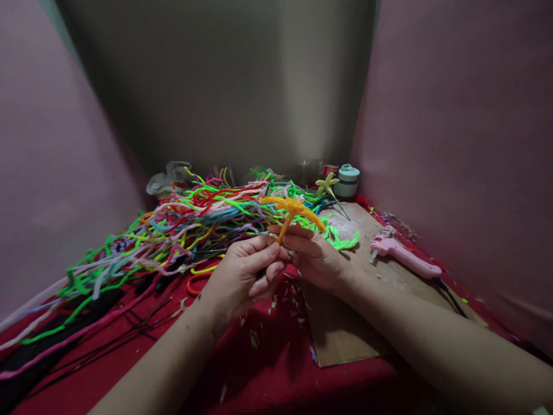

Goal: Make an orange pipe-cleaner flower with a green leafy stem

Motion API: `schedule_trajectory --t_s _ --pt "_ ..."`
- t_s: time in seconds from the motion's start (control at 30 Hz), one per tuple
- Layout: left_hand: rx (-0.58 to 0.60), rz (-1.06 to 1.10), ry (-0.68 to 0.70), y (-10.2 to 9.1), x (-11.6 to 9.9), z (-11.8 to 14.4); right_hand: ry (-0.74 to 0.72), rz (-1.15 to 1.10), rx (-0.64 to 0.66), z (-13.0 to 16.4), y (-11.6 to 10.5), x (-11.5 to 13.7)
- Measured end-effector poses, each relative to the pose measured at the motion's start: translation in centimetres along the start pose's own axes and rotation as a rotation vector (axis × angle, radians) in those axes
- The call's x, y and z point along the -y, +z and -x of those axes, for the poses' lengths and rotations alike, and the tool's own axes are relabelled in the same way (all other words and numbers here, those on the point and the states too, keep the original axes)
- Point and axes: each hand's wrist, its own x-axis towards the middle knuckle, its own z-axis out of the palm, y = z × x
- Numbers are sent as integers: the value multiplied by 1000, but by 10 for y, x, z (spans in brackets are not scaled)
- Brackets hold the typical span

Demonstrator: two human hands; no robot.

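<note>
An orange pipe-cleaner flower [294, 206] with long drooping petals and a thin stem stands upright in front of me. My left hand [254, 265] pinches the lower end of its stem between thumb and fingers. Close against it, my right hand [313, 253] has its fingers closed on the same stem from the other side. The very bottom of the stem is hidden by my fingers. Just behind the hands lies a large heap of coloured pipe cleaners [207, 210].
A pink hot glue gun [404, 256] rests on a cardboard sheet [341, 340] at the right. Behind it are a yellow flower [327, 184] on a stem and a pale teal jar [348, 178]. Orange-handled scissors [196, 283] lie left on the red cloth [259, 374], among scraps.
</note>
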Motion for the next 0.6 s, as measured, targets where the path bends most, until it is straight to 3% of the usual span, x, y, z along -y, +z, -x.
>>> schedule_trajectory --t_s 0.13,0.23,0.33,0.6 --pt "114 73 -54 -8 3 -5 -9 -12 38 0 -2 -2" --pt "104 35 -32 -8 3 -7 -58 2 25 0 -2 -3" --pt "11 -86 42 -3 3 -8 -79 -2 -54 -2 0 -4" --pt "-314 -836 413 -1 20 -13 -99 -29 -211 -4 -2 -11"
